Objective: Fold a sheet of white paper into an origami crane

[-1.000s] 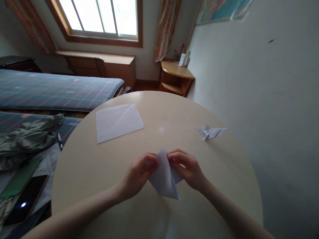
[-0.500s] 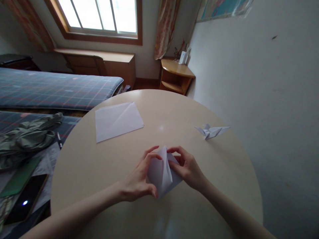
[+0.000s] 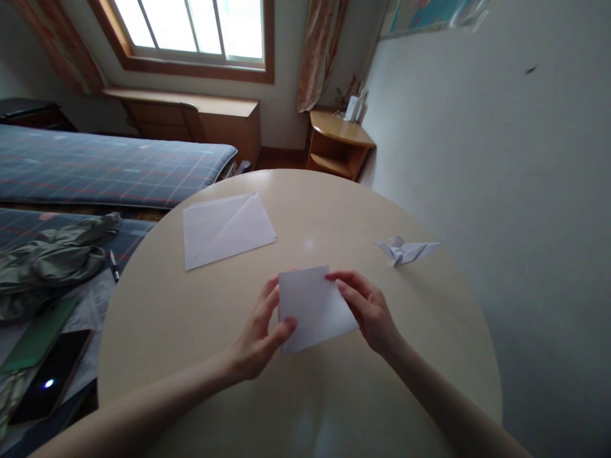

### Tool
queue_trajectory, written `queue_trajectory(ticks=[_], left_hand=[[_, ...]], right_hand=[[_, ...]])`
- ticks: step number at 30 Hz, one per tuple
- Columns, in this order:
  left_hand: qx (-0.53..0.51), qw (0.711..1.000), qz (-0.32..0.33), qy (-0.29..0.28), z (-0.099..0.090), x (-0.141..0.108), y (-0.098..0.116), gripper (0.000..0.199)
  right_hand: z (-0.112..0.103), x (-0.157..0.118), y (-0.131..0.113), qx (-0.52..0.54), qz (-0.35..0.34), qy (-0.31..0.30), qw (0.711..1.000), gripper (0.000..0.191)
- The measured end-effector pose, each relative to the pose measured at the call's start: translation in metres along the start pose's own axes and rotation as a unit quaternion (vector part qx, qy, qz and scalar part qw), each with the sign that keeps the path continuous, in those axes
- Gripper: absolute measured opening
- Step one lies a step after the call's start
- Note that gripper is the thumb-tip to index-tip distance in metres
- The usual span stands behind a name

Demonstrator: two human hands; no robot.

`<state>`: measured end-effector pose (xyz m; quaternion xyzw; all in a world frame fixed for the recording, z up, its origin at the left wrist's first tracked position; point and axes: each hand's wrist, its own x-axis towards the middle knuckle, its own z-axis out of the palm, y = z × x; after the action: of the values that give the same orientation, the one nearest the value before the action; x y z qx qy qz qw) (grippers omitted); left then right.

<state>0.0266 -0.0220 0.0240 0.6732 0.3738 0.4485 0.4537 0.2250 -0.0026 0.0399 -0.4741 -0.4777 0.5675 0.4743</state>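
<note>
1. A folded white paper [image 3: 312, 308] is being held between both hands, above the middle of the round table [image 3: 334, 213]; whether its lower edge is touching the tabletop cannot be told.
2. The paper's left edge is being grasped by the left hand [image 3: 260, 337]: the thumb is being pressed on the face turned to the camera, while the other fingers are being partly hidden along and behind that edge.
3. The upper right edge is being grasped by the right hand [image 3: 372, 312], with thumb and forefinger being kept close together; the remaining fingers are being curled behind them.
4. The paper is being tilted slightly, its broad flat face being shown and its lower edge being slanted up toward the right.
5. A few white sheets [image 3: 229, 232] are being left flat and stacked on the table, beyond the left hand and well apart from it.
6. A paper crane [image 3: 405, 252] is being stood on the table beyond the right hand, near the far right rim.
7. On the near bed [image 3: 136, 232], left of the table, a grey-green cloth [image 3: 62, 257], a pen [image 3: 114, 266], a green book [image 3: 41, 334] and a dark phone [image 3: 52, 375] are being kept.
8. A bright reflection is being thrown back by the phone's surface.
</note>
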Motion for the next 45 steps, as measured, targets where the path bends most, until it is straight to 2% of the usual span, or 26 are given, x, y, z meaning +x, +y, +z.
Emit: queue_trajectory(ticks=[4,8,13,17,21,26,30,35,42,45], left_hand=[[-0.062,0.994,-0.05,0.068,0.001,0.004,0.002,0.034],[-0.143,0.977,-0.123,0.099,0.005,0.009,0.007,0.036],[-0.239,0.945,-0.198,0.103,0.006,0.009,0.002,0.037],[-0.267,0.927,-0.233,0.123,0.007,0.008,-0.002,0.037],[-0.282,0.917,-0.244,0.141,0.008,0.007,-0.002,0.038],[-0.293,0.908,-0.257,0.151,0.008,0.007,-0.003,0.035],[-0.294,0.906,-0.268,0.147,0.009,0.007,-0.003,0.034],[-0.285,0.905,-0.281,0.145,0.011,0.007,0.0,0.037],[-0.261,0.921,-0.258,0.128,0.01,0.009,0.004,0.039],[-0.228,0.936,-0.232,0.135,0.009,0.01,0.005,0.039]], right_hand=[[-0.002,-0.003,0.0,-0.016,-0.08,0.0,0.997,0.019],[-0.004,-0.008,-0.001,-0.136,-0.2,-0.004,0.97,0.018],[-0.006,-0.011,0.003,-0.281,-0.367,0.027,0.886,0.025],[-0.008,-0.012,0.006,-0.337,-0.451,0.035,0.825,0.038],[-0.008,-0.014,0.005,-0.37,-0.483,0.037,0.792,0.042],[-0.007,-0.017,0.003,-0.385,-0.502,0.043,0.774,0.045],[-0.008,-0.017,0.003,-0.4,-0.529,0.052,0.747,0.049],[-0.009,-0.016,0.005,-0.377,-0.595,0.065,0.706,0.046],[-0.008,-0.014,0.002,-0.375,-0.608,0.055,0.698,0.052],[-0.008,-0.014,-0.002,-0.394,-0.599,0.079,0.692,0.043]])
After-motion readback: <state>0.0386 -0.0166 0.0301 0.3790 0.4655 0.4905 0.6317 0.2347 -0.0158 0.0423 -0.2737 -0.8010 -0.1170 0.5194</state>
